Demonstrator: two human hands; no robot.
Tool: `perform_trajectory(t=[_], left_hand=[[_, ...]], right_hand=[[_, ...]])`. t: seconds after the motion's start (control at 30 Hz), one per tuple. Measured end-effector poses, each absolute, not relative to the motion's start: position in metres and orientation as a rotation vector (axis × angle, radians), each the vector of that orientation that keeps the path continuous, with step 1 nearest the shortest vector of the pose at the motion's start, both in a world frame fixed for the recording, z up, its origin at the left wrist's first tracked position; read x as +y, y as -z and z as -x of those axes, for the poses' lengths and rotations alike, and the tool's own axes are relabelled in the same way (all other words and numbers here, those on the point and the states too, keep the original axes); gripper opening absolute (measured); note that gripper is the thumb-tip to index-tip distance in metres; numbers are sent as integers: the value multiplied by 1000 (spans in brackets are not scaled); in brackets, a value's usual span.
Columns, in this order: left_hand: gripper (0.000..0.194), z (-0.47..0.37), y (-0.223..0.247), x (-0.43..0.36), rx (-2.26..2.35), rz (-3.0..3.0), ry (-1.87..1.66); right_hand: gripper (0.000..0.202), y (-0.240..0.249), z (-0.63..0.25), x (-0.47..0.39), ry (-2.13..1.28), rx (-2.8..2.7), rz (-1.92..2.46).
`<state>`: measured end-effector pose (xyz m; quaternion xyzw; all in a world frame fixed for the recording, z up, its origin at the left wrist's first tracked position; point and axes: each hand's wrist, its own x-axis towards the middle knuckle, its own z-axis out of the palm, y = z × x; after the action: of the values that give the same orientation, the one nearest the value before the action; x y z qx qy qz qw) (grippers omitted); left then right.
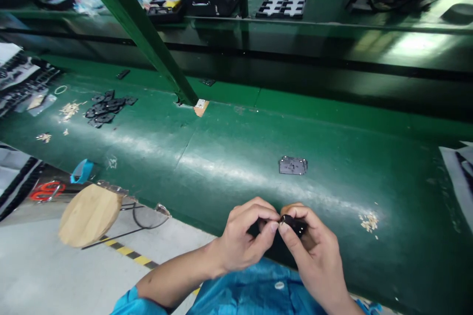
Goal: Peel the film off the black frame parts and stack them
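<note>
Both hands meet at the near edge of the green bench: left hand and right hand pinch a small black part between fingertips. Beyond them lies a grey metal plate; far left, black pieces.
</note>
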<state>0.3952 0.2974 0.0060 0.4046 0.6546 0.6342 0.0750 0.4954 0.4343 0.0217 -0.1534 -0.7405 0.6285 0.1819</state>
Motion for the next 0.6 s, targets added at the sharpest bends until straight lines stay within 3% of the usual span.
perform_trajectory(t=[0.17,0.43,0.6], left_hand=[[5,-394,-9,298,1929,-1108,-1864],[4,-393,-11,297,1861,-1026,-1840],[5,-393,-13,298,1850,-977,-1842]], right_hand=[[7,-21,-497,437,-1777,-2161,532],[6,-25,-493,435,-1366,-2275,461],[7,-27,-491,435,-1307,-2298,396]])
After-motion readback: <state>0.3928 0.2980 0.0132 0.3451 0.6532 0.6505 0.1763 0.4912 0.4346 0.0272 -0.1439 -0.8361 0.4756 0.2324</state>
